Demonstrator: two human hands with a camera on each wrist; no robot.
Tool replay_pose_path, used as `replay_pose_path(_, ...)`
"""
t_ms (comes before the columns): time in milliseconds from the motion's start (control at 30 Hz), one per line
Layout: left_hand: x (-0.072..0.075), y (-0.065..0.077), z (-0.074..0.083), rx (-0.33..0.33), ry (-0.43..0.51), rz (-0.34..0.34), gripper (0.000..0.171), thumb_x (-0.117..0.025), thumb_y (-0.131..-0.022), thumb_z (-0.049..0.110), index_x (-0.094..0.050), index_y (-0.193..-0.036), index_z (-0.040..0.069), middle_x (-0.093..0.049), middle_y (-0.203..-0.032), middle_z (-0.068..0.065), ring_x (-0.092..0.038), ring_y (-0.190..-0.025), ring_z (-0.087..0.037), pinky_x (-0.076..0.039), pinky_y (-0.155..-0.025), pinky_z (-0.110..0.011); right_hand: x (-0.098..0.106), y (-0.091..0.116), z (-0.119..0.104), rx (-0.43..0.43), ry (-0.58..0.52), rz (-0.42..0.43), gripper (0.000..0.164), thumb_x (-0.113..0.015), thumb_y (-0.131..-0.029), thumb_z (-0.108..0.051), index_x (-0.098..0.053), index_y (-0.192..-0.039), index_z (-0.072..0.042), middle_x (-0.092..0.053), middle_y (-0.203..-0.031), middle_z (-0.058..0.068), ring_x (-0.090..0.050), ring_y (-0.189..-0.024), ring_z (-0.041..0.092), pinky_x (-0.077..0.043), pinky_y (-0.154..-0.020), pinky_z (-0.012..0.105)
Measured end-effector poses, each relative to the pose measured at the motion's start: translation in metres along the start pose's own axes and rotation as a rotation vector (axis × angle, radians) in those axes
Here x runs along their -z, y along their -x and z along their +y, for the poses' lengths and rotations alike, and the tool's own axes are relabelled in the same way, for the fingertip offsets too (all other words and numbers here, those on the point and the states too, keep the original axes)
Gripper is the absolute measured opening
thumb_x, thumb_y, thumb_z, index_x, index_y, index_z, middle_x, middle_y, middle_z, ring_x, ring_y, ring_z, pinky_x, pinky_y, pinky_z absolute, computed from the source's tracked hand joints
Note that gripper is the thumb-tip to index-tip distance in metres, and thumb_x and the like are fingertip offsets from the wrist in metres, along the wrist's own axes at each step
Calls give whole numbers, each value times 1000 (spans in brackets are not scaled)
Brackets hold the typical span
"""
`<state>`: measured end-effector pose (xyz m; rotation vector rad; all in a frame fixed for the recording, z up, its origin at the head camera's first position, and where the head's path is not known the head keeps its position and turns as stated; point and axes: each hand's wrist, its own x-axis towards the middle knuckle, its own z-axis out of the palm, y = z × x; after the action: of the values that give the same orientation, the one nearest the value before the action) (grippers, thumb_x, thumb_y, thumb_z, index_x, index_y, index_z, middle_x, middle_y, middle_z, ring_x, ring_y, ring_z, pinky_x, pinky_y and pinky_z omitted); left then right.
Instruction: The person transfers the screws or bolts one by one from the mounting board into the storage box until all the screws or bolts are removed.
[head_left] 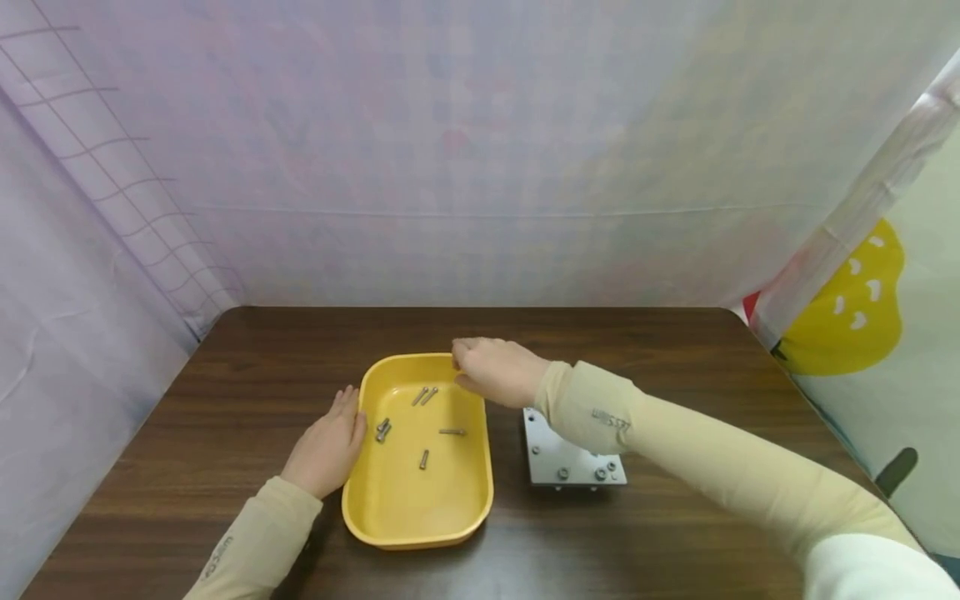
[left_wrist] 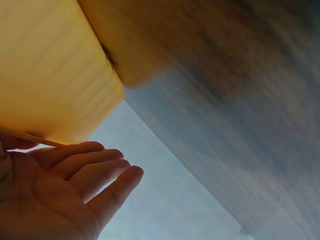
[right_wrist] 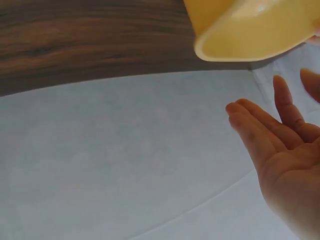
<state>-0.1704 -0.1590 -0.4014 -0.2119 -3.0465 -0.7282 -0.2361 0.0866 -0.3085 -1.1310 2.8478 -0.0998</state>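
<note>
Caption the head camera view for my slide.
Left hand at a yellow tray of metal screws, right hand near its far-right corner, bolted plate alongside.

"Slim" on both sleeves (head_left: 705, 454)

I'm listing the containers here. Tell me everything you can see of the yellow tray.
The tray is yellow, oblong and open-topped, with rounded corners and raised walls; it looks like plastic. It stands upright on the table, its long sides running front to back, with several metal screws scattered on its floor. The left hand touches its left side; the right hand is by its far right corner, and whether it touches is unclear.
</note>
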Motion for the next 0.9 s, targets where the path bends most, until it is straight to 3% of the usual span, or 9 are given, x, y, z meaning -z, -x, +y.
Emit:
replay_pose_path(333, 0, 0, -1, -2, -3, -3, 52, -34, -107, 20, -33, -147, -13, -31, -155, -29, -30, -144, -43, -29, -117, -56, -6, 24, 24, -37, -17, 9, 14, -62, -98, -16, -62, -106, -5, -64, -96, 5, -63, -81, 16, -57, -73, 29)
replay_pose_path(633, 1, 1, -2, 3, 1, -4, 52, -33, -107, 20, -33, -148, -12, -31, -155, -29, -30, -144, -42, -29, -117, -56, -16, 46, 37, -19, -2, 34, 18, -64, -95, -13, -66, -108, -1, -68, -103, 10, -68, -89, 22, -59, -80, 34)
replay_pose_path(900, 1, 2, -1, 7, 9, -6, 52, -33, -107, 20, -33, -148, -11, -30, -155, -28, -29, -145, -42, -29, -117, -56, -24, 66, 37, -33, -32, 37, 9, -67, -93, -10, -61, -97, -5, -67, -92, 5, -64, -74, 15, -56, -65, 27)
